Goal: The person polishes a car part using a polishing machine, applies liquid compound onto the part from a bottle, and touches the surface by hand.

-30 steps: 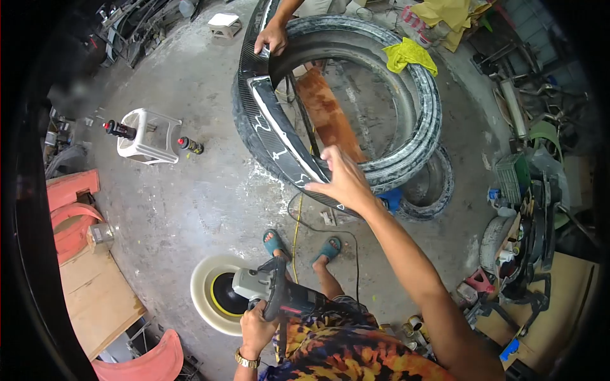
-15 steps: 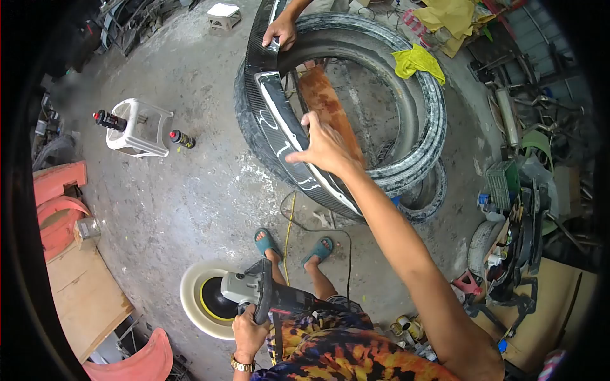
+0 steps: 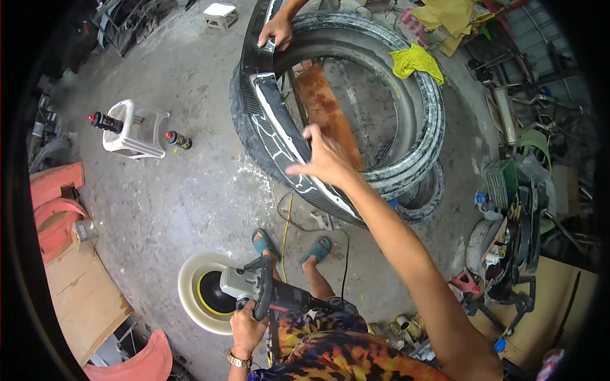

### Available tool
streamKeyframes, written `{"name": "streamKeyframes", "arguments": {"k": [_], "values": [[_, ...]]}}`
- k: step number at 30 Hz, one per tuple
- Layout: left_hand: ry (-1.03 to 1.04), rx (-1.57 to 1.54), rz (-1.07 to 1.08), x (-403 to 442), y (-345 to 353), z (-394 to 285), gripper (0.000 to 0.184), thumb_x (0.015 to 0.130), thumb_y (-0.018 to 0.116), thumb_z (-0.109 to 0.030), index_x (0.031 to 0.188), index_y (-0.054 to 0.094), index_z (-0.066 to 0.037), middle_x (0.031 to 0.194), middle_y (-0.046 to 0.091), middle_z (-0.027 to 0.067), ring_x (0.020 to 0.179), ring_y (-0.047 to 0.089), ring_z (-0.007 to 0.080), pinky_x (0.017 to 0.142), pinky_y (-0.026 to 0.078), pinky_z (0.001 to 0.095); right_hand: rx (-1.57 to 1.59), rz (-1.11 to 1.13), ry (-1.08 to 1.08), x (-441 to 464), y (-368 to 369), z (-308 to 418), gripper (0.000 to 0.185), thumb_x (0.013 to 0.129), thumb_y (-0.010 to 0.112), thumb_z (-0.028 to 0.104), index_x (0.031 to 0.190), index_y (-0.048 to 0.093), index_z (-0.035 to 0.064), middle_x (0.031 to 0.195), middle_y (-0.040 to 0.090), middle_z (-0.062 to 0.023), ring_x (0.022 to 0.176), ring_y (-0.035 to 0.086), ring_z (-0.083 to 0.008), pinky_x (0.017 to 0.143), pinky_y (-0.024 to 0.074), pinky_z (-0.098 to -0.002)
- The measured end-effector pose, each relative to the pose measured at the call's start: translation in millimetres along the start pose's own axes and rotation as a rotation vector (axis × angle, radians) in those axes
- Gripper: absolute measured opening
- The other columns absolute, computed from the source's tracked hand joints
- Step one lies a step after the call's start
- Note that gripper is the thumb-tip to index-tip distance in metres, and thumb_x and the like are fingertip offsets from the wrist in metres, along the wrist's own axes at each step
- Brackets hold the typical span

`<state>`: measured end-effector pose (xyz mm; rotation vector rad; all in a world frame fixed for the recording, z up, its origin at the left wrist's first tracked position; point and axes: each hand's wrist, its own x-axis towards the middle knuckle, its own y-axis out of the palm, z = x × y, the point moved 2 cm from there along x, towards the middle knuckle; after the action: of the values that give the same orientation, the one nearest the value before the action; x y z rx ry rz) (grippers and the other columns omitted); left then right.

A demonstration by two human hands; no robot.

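My left hand (image 3: 249,331) grips the front handle of a corded polisher (image 3: 241,282), held low at my left side with its large pale round pad (image 3: 189,287) facing outward. Its rear body runs toward my clothing. My right hand (image 3: 327,159) is over the inner edge of a long, glossy carbon-fibre panel (image 3: 273,136), thumb and fingers spread apart; whether it presses on the panel is unclear. Light reflections streak the panel, which lies along the side of a big tyre (image 3: 422,136). Another person's hand (image 3: 277,32) holds the panel's far end.
A yellow cloth (image 3: 416,61) drapes over the tyre. Left stands a white plastic stool (image 3: 136,136) with a dark bottle (image 3: 106,122); a second bottle (image 3: 179,140) is beside it. A cable (image 3: 347,260) crosses the floor near my feet. Car parts and clutter line both sides.
The view has shifted slightly. My right hand stays over the panel, its thumb slightly blurred. The polisher remains in my left hand, marginally higher in view.
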<state>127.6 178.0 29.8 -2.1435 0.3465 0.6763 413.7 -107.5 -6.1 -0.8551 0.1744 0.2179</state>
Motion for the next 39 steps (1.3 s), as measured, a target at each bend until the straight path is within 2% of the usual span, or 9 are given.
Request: {"name": "streamKeyframes", "arguments": {"k": [6,12,15,16,18,22,25,34,39], "values": [[0.055,-0.033,-0.058,-1.0,4.9,-8.9,0.020,0.065,0.070,-0.010,0.071,0.052,-0.004,0.057,0.054,0.0165,0.057,0.057,0.0362,0.056,0.045,0.0410,-0.080,-0.079,-0.158,-122.8,-14.8,-16.8,0.075,0.067,0.083,0.030,0.123,0.041,0.0039,0.111,0.058,-0.0206,0.101,0.058,-0.0359,0.083,0.0439,-0.0456],[0.047,-0.042,-0.082,-22.5,-20.6,-61.7,0.019,0.063,0.070,-0.007,0.068,0.052,-0.003,0.055,0.049,0.0150,0.051,0.053,0.0318,0.054,0.042,0.0361,0.623,0.470,0.217,-289.8,82.6,-76.4,0.057,0.090,0.063,0.044,0.125,0.048,0.0022,0.108,0.058,-0.0081,0.094,0.055,-0.0176,0.084,0.0458,-0.0327],[0.106,-0.179,-0.075,-48.2,-47.8,-92.1,0.017,0.064,0.071,-0.003,0.068,0.054,0.000,0.052,0.044,0.0049,0.052,0.045,0.0097,0.051,0.036,0.0270,0.832,0.651,0.433,-339.4,128.2,-108.4,0.065,0.093,0.050,0.055,0.128,0.048,0.0002,0.119,0.057,-0.0099,0.106,0.053,-0.0178,0.094,0.0421,-0.0309],[0.105,-0.162,-0.079,-59.5,-57.7,-101.4,0.017,0.064,0.071,-0.003,0.068,0.054,0.000,0.052,0.044,0.0049,0.052,0.045,0.0097,0.051,0.036,0.0270,1.053,0.982,0.561,-349.6,125.5,-113.9,0.073,0.092,0.047,0.060,0.132,0.045,-0.0016,0.124,0.055,-0.0100,0.113,0.050,-0.0175,0.100,0.0374,-0.0308],[0.206,-0.190,-0.134,-78.4,-79.1,-126.6,0.022,0.063,0.073,-0.009,0.065,0.052,-0.002,0.052,0.050,0.0105,0.046,0.052,0.0239,0.050,0.040,0.0320,1.353,1.001,0.381,-345.3,45.8,-53.8,0.075,0.089,0.056,0.058,0.132,0.044,-0.0026,0.123,0.055,-0.0093,0.115,0.047,-0.0165,0.101,0.0366,-0.0312],[0.491,0.015,-0.425,-71.9,-77.4,-144.5,0.016,0.060,0.070,-0.007,0.065,0.056,-0.002,0.055,0.054,0.0124,0.048,0.053,0.0272,0.048,0.042,0.0326,1.213,0.695,0.039,-358.5,20.8,-27.6,0.074,0.083,0.069,0.049,0.132,0.045,-0.0017,0.121,0.056,-0.0089,0.114,0.048,-0.0174,0.099,0.0380,-0.0321],[0.508,-0.115,-0.324,-52.1,-67.9,-154.7,0.016,0.059,0.071,-0.006,0.064,0.057,-0.003,0.057,0.055,0.0126,0.048,0.054,0.0264,0.049,0.043,0.0335,1.134,0.642,0.227,-360.8,23.8,-31.4,0.080,0.076,0.079,0.026,0.139,0.036,-0.0006,0.132,0.049,-0.0093,0.124,0.041,-0.0192,0.105,0.0323,-0.0342],[0.778,-0.181,-0.035,17.8,-69.9,-140.5,0.020,0.056,0.076,-0.008,0.063,0.057,-0.005,0.055,0.053,0.0084,0.049,0.055,0.0260,0.048,0.043,0.0344,0.968,0.146,0.507,-386.6,36.1,-2.5,0.087,0.065,0.087,0.031,0.130,0.042,-0.0057,0.122,0.055,-0.0143,0.114,0.052,-0.0220,0.099,0.0407,-0.0342],[0.879,-0.217,-0.038,40.7,-91.2,-128.6,0.024,0.058,0.074,-0.008,0.058,0.050,-0.005,0.053,0.049,0.0075,0.046,0.051,0.0228,0.046,0.038,0.0320,0.942,0.133,0.519,-364.2,48.4,12.4,0.082,0.065,0.087,0.030,0.126,0.045,-0.0042,0.119,0.057,-0.0148,0.112,0.054,-0.0215,0.096,0.0423,-0.0342]]}}
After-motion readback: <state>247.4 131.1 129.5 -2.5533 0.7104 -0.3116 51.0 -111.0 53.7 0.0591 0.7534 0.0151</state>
